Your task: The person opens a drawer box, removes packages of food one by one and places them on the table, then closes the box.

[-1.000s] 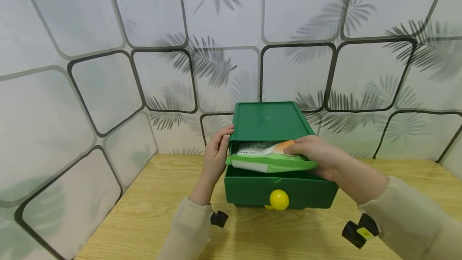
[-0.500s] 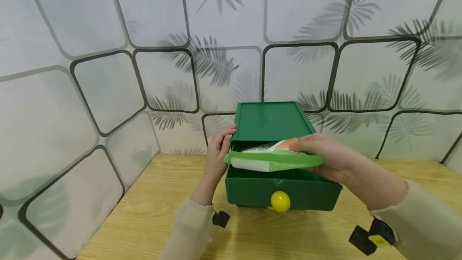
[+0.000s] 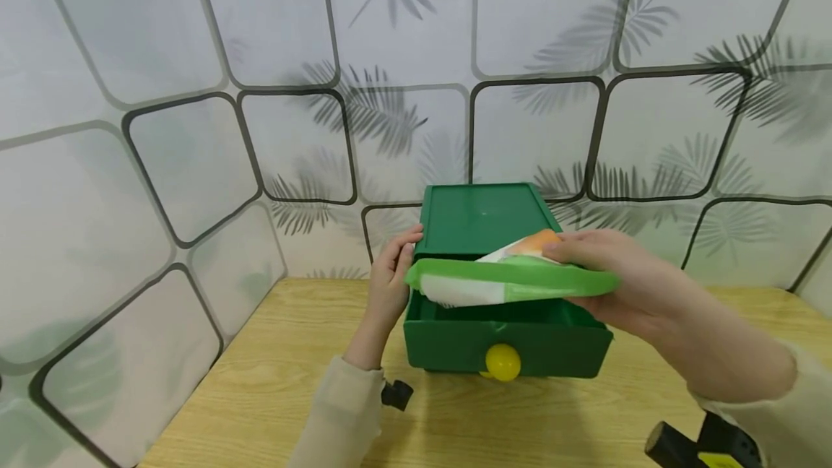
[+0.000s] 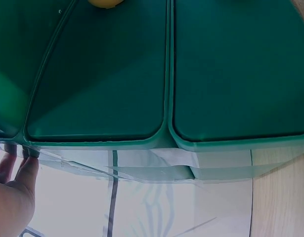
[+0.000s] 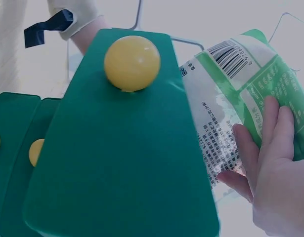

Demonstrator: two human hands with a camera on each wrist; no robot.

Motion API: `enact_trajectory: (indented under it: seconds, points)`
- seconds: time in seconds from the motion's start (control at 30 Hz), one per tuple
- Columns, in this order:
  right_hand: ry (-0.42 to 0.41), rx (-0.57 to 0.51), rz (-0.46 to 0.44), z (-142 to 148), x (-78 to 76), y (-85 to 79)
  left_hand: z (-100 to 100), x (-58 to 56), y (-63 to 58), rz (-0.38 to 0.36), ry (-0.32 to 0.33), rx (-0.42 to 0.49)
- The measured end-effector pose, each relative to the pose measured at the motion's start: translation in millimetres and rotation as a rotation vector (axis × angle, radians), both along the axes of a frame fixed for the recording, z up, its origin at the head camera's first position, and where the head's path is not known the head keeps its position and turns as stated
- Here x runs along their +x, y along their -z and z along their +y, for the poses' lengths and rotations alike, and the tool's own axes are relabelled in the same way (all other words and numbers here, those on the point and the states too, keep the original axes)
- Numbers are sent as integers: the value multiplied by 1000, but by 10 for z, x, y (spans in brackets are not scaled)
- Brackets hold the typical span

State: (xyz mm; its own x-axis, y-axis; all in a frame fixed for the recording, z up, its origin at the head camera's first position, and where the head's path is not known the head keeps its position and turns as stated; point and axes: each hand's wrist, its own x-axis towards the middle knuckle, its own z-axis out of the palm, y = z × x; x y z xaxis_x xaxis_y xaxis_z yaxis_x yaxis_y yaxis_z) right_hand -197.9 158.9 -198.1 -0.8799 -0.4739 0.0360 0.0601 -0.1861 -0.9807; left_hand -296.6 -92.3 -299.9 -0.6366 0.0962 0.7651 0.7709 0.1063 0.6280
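Green drawer (image 3: 448, 344) taken as landmark; it is pulled out of the green cabinet (image 3: 484, 219) behind it, yellow knob (image 3: 503, 362) at its front, all on the wood-look counter (image 3: 260, 396). The green-and-white packet (image 3: 513, 284) is over the drawer's opening, spanning about its full width; whether its left end touches the cabinet, I cannot tell. Right hand (image 3: 624, 273), at the drawer's right rear: thumb on top near the packet's orange corner, fingers spread along the printed face beneath, parted only by the packet's thickness, so it is pinched. Left hand (image 3: 390, 273), at the left of the drawer: fingers loosely extended along the cabinet's side, apparently steadying it, holding no packet. Handling, judged by look: soft, limp plastic, filling probably a loose powder; moderate weight, liable to sag and shift; film likely somewhat slippery, a seam or tear the main weakness. Best hold: broad, thumb above and several fingers below, well in from the edge, as at present. Orientation: longest visible extent runs left to right, parallel to the drawer front; long green edge faces the person, orange corner points back toward the cabinet. Foreshortening leaves the true long axis unsure.
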Motion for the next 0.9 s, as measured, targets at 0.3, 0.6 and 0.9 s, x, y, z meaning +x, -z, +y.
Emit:
enact_trajectory:
  seconds: [0.3, 0.6, 0.9]
  points:
    - [-66, -39, 79, 180, 68, -44, 9, -8, 4, 22, 1, -5]
    - [-124, -155, 46, 332, 136, -149, 7, -16, 13, 30, 2, 3]
    - [-5, -87, 47, 576, 176, -217, 24, 123, -112, -17, 5, 13]
